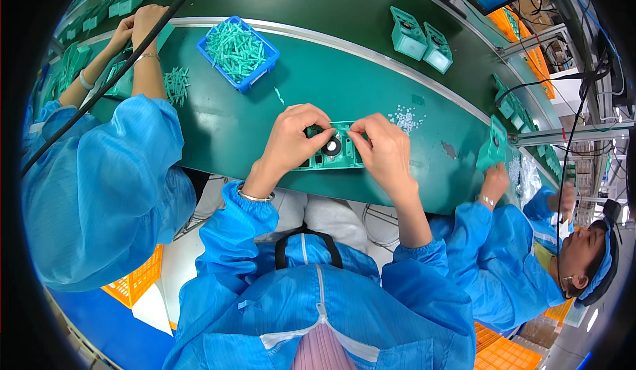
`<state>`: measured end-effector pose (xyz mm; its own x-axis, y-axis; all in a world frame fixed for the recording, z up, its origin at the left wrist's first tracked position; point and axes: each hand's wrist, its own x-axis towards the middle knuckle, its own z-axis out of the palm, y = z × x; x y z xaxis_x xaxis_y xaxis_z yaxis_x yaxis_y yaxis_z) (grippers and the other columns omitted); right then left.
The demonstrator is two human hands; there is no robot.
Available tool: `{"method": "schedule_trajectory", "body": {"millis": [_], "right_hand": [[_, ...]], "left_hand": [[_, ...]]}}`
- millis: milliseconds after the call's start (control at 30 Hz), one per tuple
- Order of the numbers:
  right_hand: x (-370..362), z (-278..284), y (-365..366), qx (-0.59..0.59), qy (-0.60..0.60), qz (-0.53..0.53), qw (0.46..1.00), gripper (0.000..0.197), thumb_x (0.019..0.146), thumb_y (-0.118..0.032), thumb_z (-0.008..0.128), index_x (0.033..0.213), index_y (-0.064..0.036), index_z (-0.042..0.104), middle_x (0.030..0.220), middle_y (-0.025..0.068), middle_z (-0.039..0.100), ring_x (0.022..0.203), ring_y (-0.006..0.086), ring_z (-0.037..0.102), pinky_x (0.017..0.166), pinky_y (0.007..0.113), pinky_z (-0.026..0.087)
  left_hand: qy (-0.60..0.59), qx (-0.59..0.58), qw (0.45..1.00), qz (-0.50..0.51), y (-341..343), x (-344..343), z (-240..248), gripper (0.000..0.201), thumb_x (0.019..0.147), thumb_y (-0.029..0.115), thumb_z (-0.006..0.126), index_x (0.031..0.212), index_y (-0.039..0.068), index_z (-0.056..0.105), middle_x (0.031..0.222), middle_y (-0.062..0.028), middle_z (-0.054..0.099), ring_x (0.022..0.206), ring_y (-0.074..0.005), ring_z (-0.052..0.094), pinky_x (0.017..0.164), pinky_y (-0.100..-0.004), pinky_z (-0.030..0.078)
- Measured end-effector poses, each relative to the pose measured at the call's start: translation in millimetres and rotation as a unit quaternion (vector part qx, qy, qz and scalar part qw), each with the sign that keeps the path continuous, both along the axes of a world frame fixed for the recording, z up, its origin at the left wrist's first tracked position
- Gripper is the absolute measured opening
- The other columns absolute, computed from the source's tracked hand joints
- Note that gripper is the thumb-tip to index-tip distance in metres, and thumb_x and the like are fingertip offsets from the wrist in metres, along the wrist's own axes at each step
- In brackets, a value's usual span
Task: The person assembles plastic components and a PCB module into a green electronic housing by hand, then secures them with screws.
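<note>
Green plastic is showing under both hands: from my remote seat I am watching, through the head camera, a flat housing [341, 161] lying at the centre of my clock, on the green worktop [218, 135] nearest the wearer. A round black part with a white middle [332, 146] is sitting in it. The left hand [295, 135] is coming in from nine o'clock, thumb and forefinger drawn nearly together beside the round part. The right hand [385, 150] is reaching in from three, thumb and forefinger curling close at the upper right edge. I cannot tell whether either pair is gripping the housing or some small piece.

Toward half past ten, a blue bin [257, 76] is holding slim green pieces [233, 47]; more are lying loose in a pile [177, 85] at ten. Small whitish bits [405, 118] are scattering past the right hand, at two. Two green casings [423, 43] are standing farther off at one. At three, a co-worker's hand [495, 183] is holding another green casing [491, 146].
</note>
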<state>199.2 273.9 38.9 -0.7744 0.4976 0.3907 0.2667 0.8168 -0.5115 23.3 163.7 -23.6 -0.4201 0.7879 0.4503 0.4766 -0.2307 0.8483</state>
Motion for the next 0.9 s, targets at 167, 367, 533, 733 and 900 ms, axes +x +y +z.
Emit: {"method": "schedule_trajectory", "body": {"millis": [167, 367, 533, 733, 900], "right_hand": [[-2.6, 0.5, -2.2, 0.097, -0.018, -0.008, 0.995, 0.010, 0.087, -0.008, 0.078, 0.091, -0.0063, 0.069, 0.086, 0.0083, 0.066, 0.070, 0.0299, 0.064, 0.064, 0.041, 0.047], [-3.2, -4.3, 0.7, 0.048, 0.007, -0.025, 0.999, 0.012, 0.087, -0.008, 0.078, 0.093, -0.0065, 0.069, 0.091, 0.0076, 0.067, 0.074, 0.0305, 0.064, 0.066, 0.041, 0.047], [-10.7, -7.5, 1.1, 0.073, 0.000, -0.024, 0.997, 0.012, 0.086, -0.008, 0.079, 0.093, -0.0075, 0.069, 0.092, 0.0064, 0.066, 0.076, 0.0289, 0.064, 0.070, 0.040, 0.044], [-11.6, -8.3, -0.3, 0.139, -0.036, -0.032, 0.989, 0.014, 0.085, -0.009, 0.081, 0.092, -0.0086, 0.069, 0.090, 0.0047, 0.065, 0.075, 0.0264, 0.063, 0.068, 0.040, 0.040], [-11.5, -5.4, 0.5, 0.161, -0.045, -0.026, 0.986, 0.015, 0.084, -0.009, 0.081, 0.092, -0.0085, 0.069, 0.089, 0.0047, 0.065, 0.074, 0.0257, 0.063, 0.067, 0.040, 0.039]], "left_hand": [[-0.017, -0.039, 0.999, 0.002, -0.3, -1.6, 2.2, 0.012, 0.079, 0.005, 0.083, 0.086, 0.003, 0.073, 0.088, -0.0094, 0.075, 0.089, -0.0297, 0.072, 0.083, -0.0400, 0.055], [-0.015, -0.062, 0.998, 0.011, 1.5, 0.0, 7.7, 0.014, 0.085, 0.012, 0.079, 0.098, 0.007, 0.079, 0.090, -0.0095, 0.076, 0.087, -0.0305, 0.071, 0.085, -0.0426, 0.052], [0.048, -0.097, 0.994, -0.024, 2.5, -5.9, 0.7, 0.019, 0.087, 0.016, 0.080, 0.105, 0.011, 0.080, 0.090, -0.0058, 0.074, 0.087, -0.0277, 0.068, 0.090, -0.0398, 0.049], [0.048, -0.098, 0.994, -0.031, 3.2, -5.5, -0.5, 0.019, 0.088, 0.016, 0.079, 0.106, 0.012, 0.080, 0.090, -0.0049, 0.074, 0.087, -0.0256, 0.068, 0.095, -0.0386, 0.046], [0.068, -0.088, 0.994, -0.022, 2.8, -3.1, 2.5, 0.020, 0.089, 0.017, 0.078, 0.109, 0.013, 0.080, 0.092, -0.0043, 0.073, 0.088, -0.0254, 0.068, 0.098, -0.0390, 0.045]]}}
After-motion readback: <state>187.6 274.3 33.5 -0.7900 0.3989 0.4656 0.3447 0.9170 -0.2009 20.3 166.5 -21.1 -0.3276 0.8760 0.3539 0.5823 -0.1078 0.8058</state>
